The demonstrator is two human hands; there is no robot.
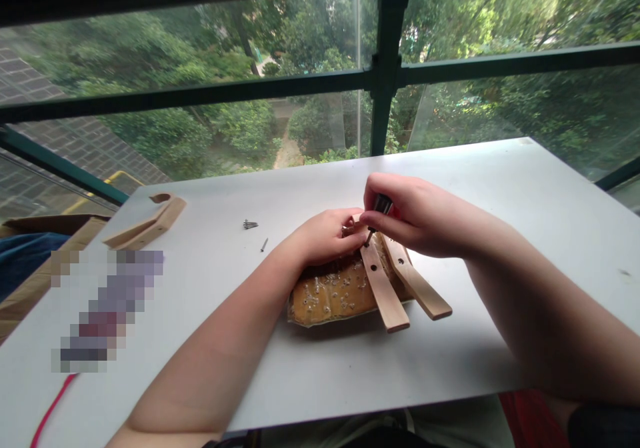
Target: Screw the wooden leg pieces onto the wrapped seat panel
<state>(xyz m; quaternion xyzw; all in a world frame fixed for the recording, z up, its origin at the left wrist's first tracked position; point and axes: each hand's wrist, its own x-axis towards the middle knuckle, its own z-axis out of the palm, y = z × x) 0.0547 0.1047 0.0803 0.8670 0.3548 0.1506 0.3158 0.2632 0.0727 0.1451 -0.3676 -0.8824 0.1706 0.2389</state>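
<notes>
My right hand (413, 211) is closed around the dark handle of a screwdriver (383, 204), which tilts down. Its tip meets the upper hole of a flat, bent wooden piece (385, 291). My left hand (327, 235) is closed at the upper end of that piece, thumb and fingers close to the tip; its exact grip is partly hidden. A second bent wooden piece (425, 285) lies alongside to the right, with a dark hole. Both rest across a brown, tape-wrapped block (330, 295) whose surface is pocked with small holes.
Several loose screws (250, 224) and a single screw (264, 245) lie left of my hands. Curved wooden hook pieces (150, 225) are at the white table's (310, 381) left edge. Near them are a pixelated patch and a red cord (53, 405). A cardboard box (85, 235) stands beyond; windows line the back.
</notes>
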